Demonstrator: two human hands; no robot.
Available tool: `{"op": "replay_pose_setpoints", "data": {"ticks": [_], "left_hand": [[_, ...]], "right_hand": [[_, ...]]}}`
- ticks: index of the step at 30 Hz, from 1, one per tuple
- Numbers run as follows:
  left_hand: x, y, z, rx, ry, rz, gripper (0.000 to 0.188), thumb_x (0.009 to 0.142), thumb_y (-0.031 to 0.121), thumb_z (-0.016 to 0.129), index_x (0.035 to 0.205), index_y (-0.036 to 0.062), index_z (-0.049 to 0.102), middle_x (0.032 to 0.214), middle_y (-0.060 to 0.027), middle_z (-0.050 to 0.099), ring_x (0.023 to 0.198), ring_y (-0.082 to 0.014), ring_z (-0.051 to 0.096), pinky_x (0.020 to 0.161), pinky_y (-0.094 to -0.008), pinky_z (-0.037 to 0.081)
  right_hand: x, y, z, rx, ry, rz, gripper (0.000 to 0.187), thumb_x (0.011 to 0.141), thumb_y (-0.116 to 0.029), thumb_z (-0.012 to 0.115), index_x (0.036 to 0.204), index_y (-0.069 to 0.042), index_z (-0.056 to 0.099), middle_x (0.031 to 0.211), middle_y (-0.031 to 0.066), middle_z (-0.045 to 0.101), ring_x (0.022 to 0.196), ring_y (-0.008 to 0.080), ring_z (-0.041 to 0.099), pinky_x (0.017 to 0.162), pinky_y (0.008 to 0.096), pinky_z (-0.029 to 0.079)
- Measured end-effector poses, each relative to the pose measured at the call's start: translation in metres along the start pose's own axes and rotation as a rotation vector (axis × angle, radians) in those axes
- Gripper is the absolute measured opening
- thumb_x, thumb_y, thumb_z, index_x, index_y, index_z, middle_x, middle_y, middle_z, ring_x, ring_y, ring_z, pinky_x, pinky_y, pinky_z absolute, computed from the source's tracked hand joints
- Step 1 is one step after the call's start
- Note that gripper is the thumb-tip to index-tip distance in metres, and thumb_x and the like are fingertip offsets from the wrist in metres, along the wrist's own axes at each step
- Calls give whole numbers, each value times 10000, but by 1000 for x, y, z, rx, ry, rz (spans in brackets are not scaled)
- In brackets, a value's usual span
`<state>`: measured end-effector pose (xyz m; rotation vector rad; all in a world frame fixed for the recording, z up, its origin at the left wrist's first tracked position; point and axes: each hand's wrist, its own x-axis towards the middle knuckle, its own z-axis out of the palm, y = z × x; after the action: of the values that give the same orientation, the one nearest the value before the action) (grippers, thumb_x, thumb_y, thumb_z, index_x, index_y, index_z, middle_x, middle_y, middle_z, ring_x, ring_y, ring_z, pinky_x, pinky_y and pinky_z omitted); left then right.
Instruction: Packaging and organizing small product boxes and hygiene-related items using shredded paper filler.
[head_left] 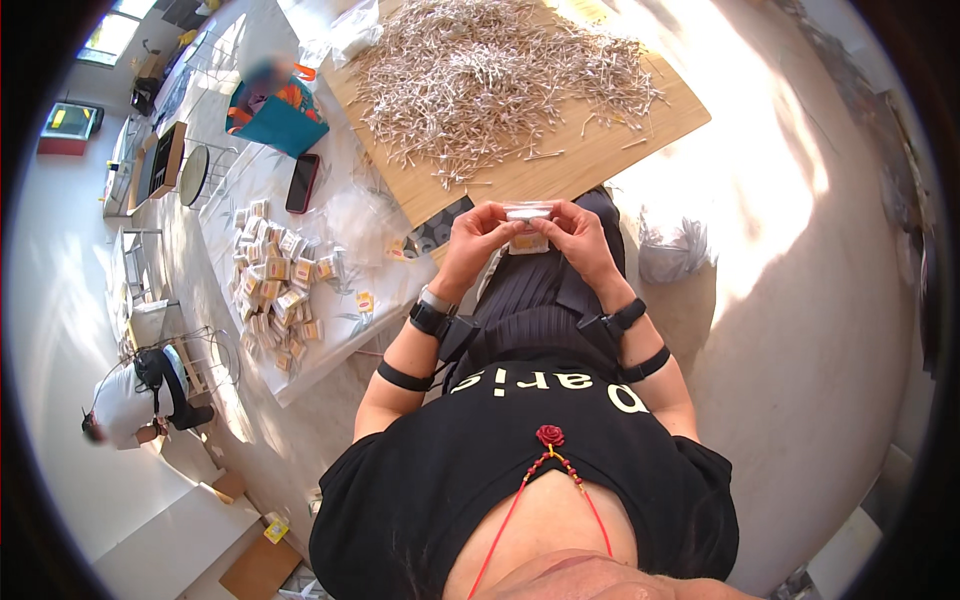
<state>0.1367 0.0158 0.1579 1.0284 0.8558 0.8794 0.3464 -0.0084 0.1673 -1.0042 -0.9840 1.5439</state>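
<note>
My left hand (474, 240) and my right hand (582, 240) meet in front of my lap, at the near edge of the wooden board. Between them is a small clear packet (528, 242) with white contents and a yellowish label. Fingers and thumbs of both hands pinch its upper edge, one hand at each side. Just beyond, a large heap of loose cotton swabs (480, 85) covers much of the wooden board (660, 125). To the left, a pile of small filled packets (280, 275) lies on a pale plastic-covered table (345, 225).
A dark phone (302, 183) and a teal bag (280, 122) lie left of the board. Clear plastic bags (350, 32) sit at its far left corner. On the right is a tied plastic bag (672, 250). Another person (140, 400) bends over at the far left, near wire-framed furniture.
</note>
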Motion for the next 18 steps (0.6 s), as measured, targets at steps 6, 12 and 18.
{"op": "replay_pose_setpoints", "data": {"ticks": [6,12,18], "left_hand": [[-11,52,27,-21,42,76,192,1014,150,738,1150,17,715,1021,-1,744,848,-48,611,762,-216,486],[-23,60,34,39,89,184,188,1020,138,733,1134,-9,706,1034,-35,748,914,-75,663,823,-237,536],[-32,63,38,35,102,266,165,1002,72,740,1124,-32,697,1033,-53,754,963,-94,700,873,-251,571]], "right_hand": [[-18,-34,3,-214,13,-38,253,1010,-117,741,1219,20,700,953,-2,736,840,16,649,735,197,528],[-29,-53,18,-122,60,-168,265,999,-157,764,1202,9,729,912,-7,734,763,9,613,682,194,503],[-34,-61,21,-281,122,-199,150,979,-161,783,1067,-40,791,945,-20,742,731,11,567,664,182,459]]}}
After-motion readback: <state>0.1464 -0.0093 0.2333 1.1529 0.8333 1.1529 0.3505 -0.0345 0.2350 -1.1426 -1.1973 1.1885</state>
